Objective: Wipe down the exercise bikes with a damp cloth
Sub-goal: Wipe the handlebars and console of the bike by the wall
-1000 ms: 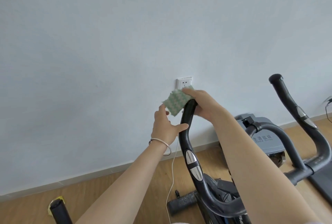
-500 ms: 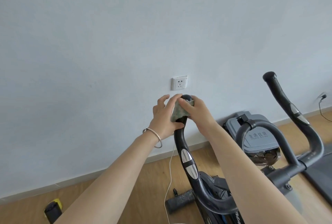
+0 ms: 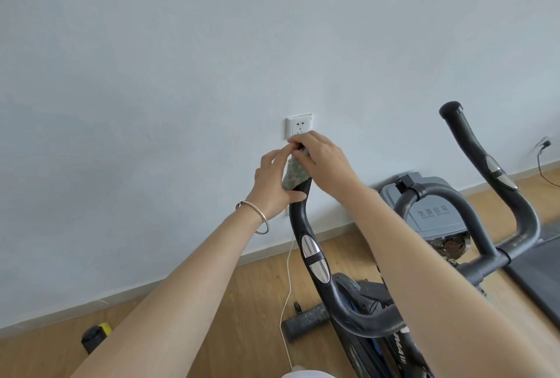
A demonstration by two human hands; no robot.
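Note:
A black exercise bike stands in front of me, its left handlebar rising to the middle of the view and its right handlebar at the right. A green patterned cloth is wrapped over the top of the left handlebar. My right hand grips the cloth around the bar's tip from the right. My left hand, with a bangle on the wrist, holds the cloth and bar from the left, thumb across the bar just below the cloth.
A white wall socket sits on the pale wall right behind my hands, and a white cable hangs down to the wooden floor. A grey lidded bin stands by the wall behind the bike. A black treadmill edge lies at the right.
The cloth was open and loose beside the bar's tip a second ago; now it is wrapped round the top of the handlebar, with both hands closed around it.

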